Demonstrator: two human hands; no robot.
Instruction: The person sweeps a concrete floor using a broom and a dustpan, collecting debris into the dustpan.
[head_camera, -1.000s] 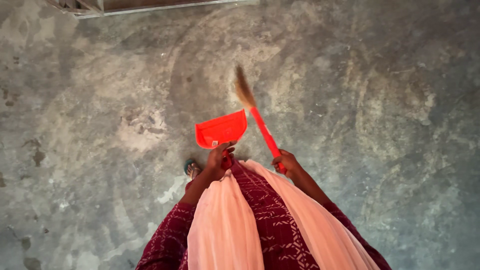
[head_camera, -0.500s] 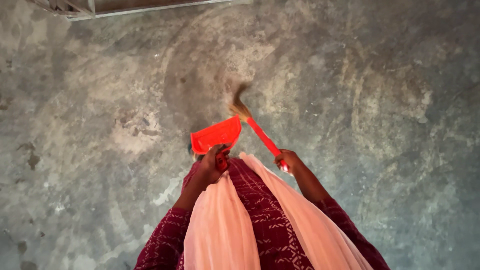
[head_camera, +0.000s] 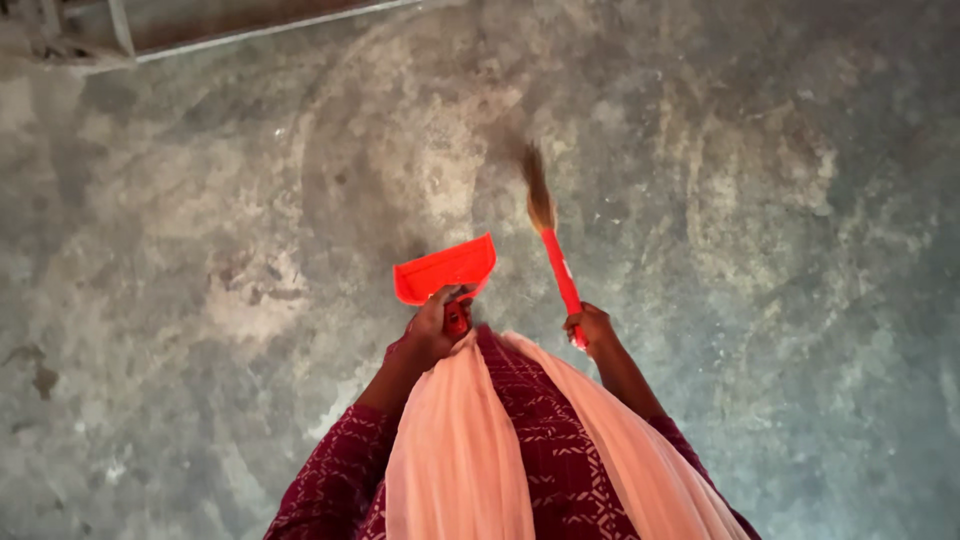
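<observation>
The left hand (head_camera: 432, 328) is wrapped shut around the short handle of a bright red plastic dustpan (head_camera: 446, 268), thumb on top and fingers curled under. The pan's flat scoop juts forward from the knuckles, its wide lip pointing away from the body and tilted slightly up on the right side; it hangs above the floor, though how far above cannot be told.

The right hand (head_camera: 590, 326) is clenched around the lower end of a broom with a red plastic handle and a brown bristle tuft (head_camera: 556, 262). The handle rises from the fist up and a little to the left in the view, and the bristles (head_camera: 538, 192) are blurred at the far end, over the floor ahead of the person. The broom stands just beside the dustpan's right edge, with a narrow gap between them; the two are not touching.

Both hands sit close in front of the body, near each other, above a maroon patterned garment (head_camera: 545, 430) draped with a pale pink scarf (head_camera: 455, 455) falling in two bands.

Beneath everything lies a mottled grey concrete floor (head_camera: 770, 220) with pale worn patches and dark stains. At the top left corner a metal frame edge (head_camera: 230, 32) runs across.
</observation>
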